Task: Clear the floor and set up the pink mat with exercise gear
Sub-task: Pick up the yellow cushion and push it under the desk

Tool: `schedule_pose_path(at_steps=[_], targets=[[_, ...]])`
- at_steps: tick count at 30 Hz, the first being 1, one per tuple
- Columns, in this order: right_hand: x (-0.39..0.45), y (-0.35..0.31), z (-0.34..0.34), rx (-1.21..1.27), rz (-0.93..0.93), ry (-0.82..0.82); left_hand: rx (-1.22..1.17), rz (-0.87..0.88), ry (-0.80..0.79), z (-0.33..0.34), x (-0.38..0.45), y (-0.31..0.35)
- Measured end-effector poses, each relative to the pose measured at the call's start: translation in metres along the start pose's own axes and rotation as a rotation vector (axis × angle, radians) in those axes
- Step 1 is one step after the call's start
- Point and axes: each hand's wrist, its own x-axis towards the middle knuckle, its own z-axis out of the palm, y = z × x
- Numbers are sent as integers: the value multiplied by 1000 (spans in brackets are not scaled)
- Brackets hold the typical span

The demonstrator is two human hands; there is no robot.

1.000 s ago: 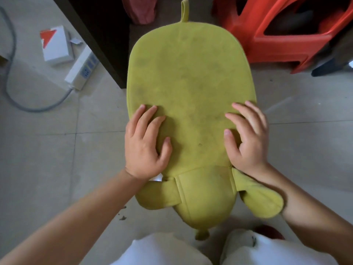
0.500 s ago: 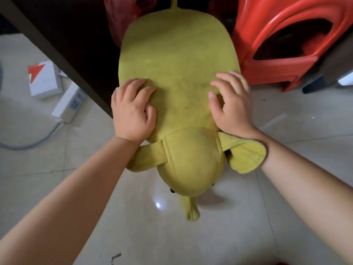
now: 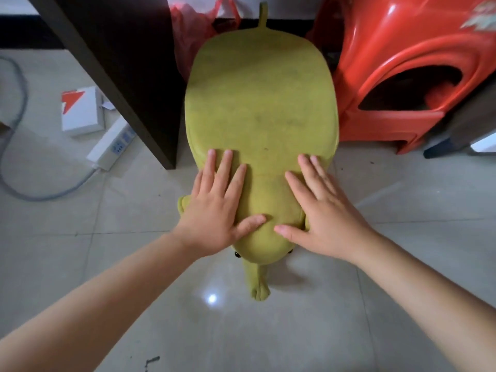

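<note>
Head | both hands, left hand (image 3: 214,210) and right hand (image 3: 322,213) (flat), apparently pressing green plush (image 3: 260,103)

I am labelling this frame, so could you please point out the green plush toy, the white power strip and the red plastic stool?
green plush toy (image 3: 260,98): head view, middle of its flat back.
white power strip (image 3: 112,147): head view, its top face.
red plastic stool (image 3: 402,63): head view, its curved side.

Matt, fuzzy green cloth stool (image 3: 260,98); glossy red plastic chair (image 3: 418,49); shiny floor tiles (image 3: 268,331).
</note>
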Motion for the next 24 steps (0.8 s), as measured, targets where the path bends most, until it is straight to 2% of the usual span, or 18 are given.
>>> schedule_pose_path(at_steps=[3, 7, 11, 17, 20, 24], targets=[[1, 11, 12, -149, -70, -105, 135, 18, -206, -22, 2, 0], [9, 21, 23, -246, -93, -26, 86, -117, -493, -39, 15, 9], [36, 29, 18, -224, -118, 43, 60, -149, -466, -43, 37, 3], [88, 37, -5, -280, -98, 34, 64, -180, -460, -55, 84, -16], [114, 30, -23, -156, -64, -198, 77, -200, -443, -62, 105, -31], [145, 34, -27, -137, -49, -182, 88, -236, -430, -65, 127, -45]])
